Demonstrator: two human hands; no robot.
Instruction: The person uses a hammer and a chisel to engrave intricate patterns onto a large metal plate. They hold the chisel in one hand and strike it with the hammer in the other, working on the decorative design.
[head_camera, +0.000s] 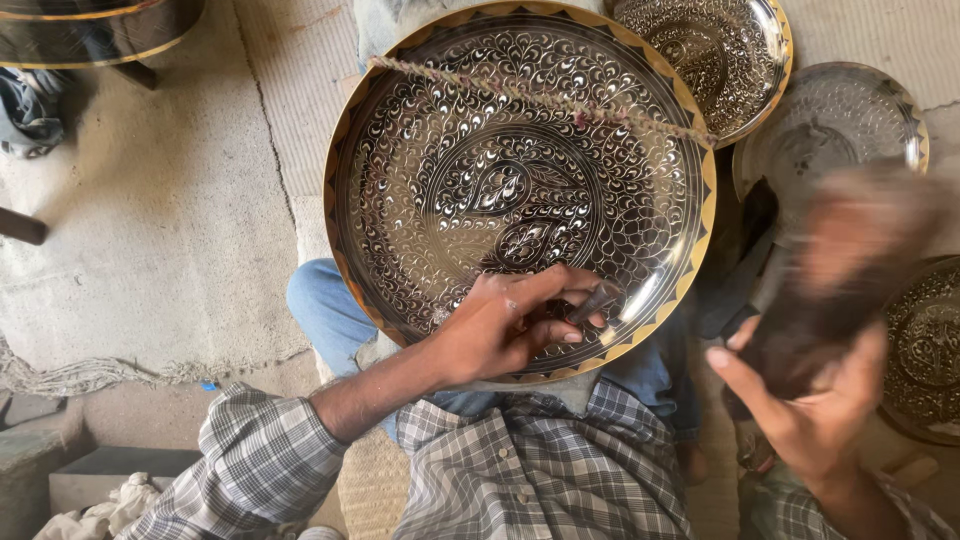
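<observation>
1. Large engraved tray (520, 190): round, dark ground, bright leaf-and-scroll pattern, gold zigzag border. It rests tilted on your lap, over your blue-trousered knees, lower rim towards your checked shirt. A twisted cord (540, 97) lies slantwise across its upper part.

2. Floor covering (170, 230): pale coarse matting, left of the tray; you sit on it.

3. Other engraved trays: one patterned, gold-rimmed (715, 55), behind the large tray's upper right edge; one plainer, silvery (835, 120), just right of that; one dark, patterned (925, 345), at the right edge, partly hidden.

4. Your right hand (810, 400): raised beside the tray's right rim, palm up, wrist bent back. Its fingers wrap a dark mallet-like striker (830, 290), blurred by motion; the exact grip on it cannot be told.

5. Your left hand (510, 325): forearm crossing from the lower left, heel of the hand on the tray's lower inside surface. Its fingers (545, 290) pinch a small dark chisel (597, 300), tip down near the inner border.

Judgement: the step in hand looks like engraving the lower right band, the striker up between blows. The next blow calls for a steady chisel angle and a square hit on its head, clear of your fingertips.
</observation>
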